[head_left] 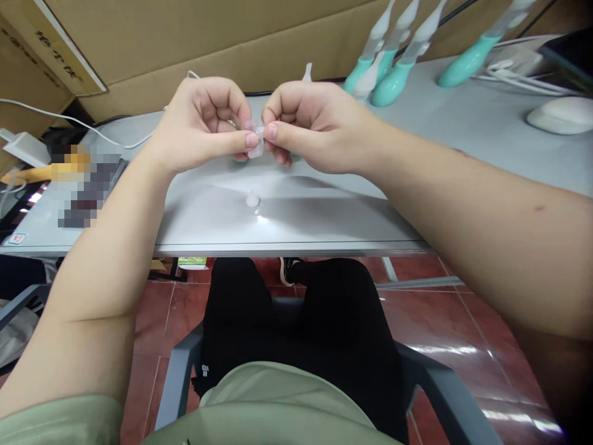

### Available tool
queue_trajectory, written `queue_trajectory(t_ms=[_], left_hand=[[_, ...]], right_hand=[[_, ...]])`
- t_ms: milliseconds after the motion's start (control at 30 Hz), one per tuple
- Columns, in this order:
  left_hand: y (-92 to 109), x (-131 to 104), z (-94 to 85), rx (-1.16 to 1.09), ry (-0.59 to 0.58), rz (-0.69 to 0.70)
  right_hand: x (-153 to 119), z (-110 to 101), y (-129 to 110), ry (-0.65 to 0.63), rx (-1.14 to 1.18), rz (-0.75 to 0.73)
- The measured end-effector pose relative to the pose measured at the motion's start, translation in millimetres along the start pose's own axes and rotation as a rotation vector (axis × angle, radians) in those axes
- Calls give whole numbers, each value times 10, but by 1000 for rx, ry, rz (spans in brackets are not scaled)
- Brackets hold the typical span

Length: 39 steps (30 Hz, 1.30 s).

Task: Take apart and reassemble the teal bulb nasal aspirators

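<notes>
Above the table, my left hand (pixel 213 127) and my right hand (pixel 310 123) meet at a small clear plastic piece (pixel 256 148). Thumb and forefinger of each hand pinch it from either side. Its exact kind is hard to make out. On the table below lies a small white round cap-like piece (pixel 252 201). Something teal shows in part behind my fingers, mostly hidden. Behind my right hand a white pointed tip (pixel 308 72) sticks up.
Several teal bulb-shaped squeeze droppers with white tips (pixel 393 83) stand at the back right, and another teal dropper (pixel 467 62) leans farther right. A white mouse (pixel 560 115) and cables lie beyond. At left are a white plug adapter (pixel 30 148) and a blurred dark object (pixel 88 191). Cardboard (pixel 185 37) walls the back.
</notes>
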<state>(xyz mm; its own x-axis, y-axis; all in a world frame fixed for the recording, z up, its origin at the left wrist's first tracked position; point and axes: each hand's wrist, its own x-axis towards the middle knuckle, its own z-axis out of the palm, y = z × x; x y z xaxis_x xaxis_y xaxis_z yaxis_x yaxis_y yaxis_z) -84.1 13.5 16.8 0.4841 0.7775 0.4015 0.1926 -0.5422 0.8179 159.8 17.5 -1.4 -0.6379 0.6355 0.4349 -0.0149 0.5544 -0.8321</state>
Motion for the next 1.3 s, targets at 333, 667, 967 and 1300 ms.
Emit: queue_trajectory(t_ms=[333, 667, 967, 1300], left_hand=[[31, -10, -58, -5, -36, 13], [138, -59, -64, 32, -35, -20], [61, -73, -160, 198, -62, -5], [76, -65, -180, 387, -187, -110]], right_hand=[[48, 17, 11, -5, 99, 86], [72, 46, 5, 24, 182, 106], [-8, -45, -46, 39, -260, -34], [-6, -78, 143, -190, -434, -30]])
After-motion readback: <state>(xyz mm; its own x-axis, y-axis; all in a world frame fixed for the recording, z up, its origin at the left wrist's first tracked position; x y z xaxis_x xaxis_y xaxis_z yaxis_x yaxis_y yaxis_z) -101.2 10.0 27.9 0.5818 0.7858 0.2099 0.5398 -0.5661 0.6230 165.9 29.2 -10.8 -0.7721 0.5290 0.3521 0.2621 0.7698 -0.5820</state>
